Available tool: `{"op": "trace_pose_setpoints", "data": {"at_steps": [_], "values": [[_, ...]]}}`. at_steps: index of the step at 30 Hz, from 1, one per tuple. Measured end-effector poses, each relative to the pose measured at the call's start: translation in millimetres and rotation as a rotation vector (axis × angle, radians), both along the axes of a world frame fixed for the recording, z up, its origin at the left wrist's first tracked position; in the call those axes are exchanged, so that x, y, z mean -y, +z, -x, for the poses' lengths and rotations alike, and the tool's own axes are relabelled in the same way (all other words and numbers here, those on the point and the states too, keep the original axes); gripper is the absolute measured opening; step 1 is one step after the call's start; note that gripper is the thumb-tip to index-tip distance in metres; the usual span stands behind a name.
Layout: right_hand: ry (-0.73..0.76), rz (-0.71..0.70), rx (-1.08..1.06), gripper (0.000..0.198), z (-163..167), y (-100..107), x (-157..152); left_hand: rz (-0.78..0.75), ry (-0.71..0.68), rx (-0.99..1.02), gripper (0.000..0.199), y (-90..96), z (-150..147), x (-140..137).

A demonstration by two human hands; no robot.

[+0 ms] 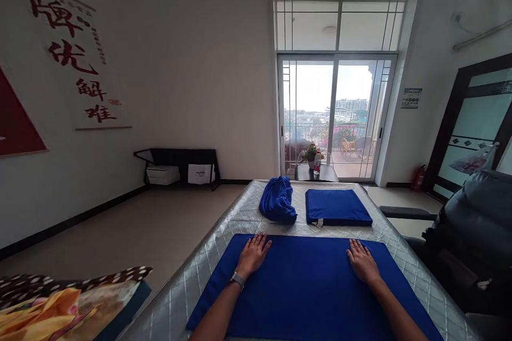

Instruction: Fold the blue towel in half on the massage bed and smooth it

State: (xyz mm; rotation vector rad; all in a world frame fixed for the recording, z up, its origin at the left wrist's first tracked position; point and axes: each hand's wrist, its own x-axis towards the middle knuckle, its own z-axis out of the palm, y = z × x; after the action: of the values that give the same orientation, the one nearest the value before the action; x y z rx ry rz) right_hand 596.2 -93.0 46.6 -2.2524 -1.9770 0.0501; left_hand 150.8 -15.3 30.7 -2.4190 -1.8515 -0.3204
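A blue cloth (304, 287) lies spread flat in front of me on a table with a silver quilted cover (224, 224). My left hand (254, 253) rests palm down near its far left corner, fingers stretched out. Toward the far right corner, my right hand (362, 261) presses flat on the same cloth, its fingers extended. Neither hand grasps anything. Beyond my hands lie a crumpled blue cloth (279, 201) on the left and a neatly folded blue cloth stack (338, 206) with a white tag on the right.
A dark padded chair (476, 224) stands close on the right. Patterned fabric (72, 303) lies at the lower left. Behind the table's far end, a small table (326, 173) bears a potted plant (310, 153) and a bottle (317, 162), before glass sliding doors (334, 112).
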Motion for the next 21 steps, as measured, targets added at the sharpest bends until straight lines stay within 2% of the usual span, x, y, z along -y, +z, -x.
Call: {"op": "trace_pose_setpoints", "data": {"at_steps": [4, 6, 8, 12, 16, 19, 21], "values": [[-0.143, -0.032, 0.047, 0.067, -77, -12, 7, 0.024, 0.102, -0.076, 0.052, -8.7, 77, -5], [-0.189, -0.038, 0.064, 0.068, -97, -18, 8, 0.043, 0.157, -0.065, 0.055, -12.0, 93, -6], [-0.212, -0.038, 0.09, 0.069, -104, -23, 7, 0.029, 0.18, -0.044, 0.058, -13.2, 95, -7], [-0.215, -0.046, 0.138, 0.069, -102, -26, 4, 0.026, 0.217, -0.035, 0.061, -6.3, 85, -5], [-0.264, -0.043, 0.157, 0.065, -92, -12, 7, 0.089, 0.238, -0.056, 0.061, 12.9, 83, -3], [-0.229, -0.101, 0.186, 0.063, -58, 7, 8, 0.063, 0.239, -0.049, 0.06, 28.2, 64, -4], [-0.112, -0.152, 0.159, 0.063, -17, 19, 6, -0.01, 0.183, -0.03, 0.06, 35.1, 30, -1]]}}
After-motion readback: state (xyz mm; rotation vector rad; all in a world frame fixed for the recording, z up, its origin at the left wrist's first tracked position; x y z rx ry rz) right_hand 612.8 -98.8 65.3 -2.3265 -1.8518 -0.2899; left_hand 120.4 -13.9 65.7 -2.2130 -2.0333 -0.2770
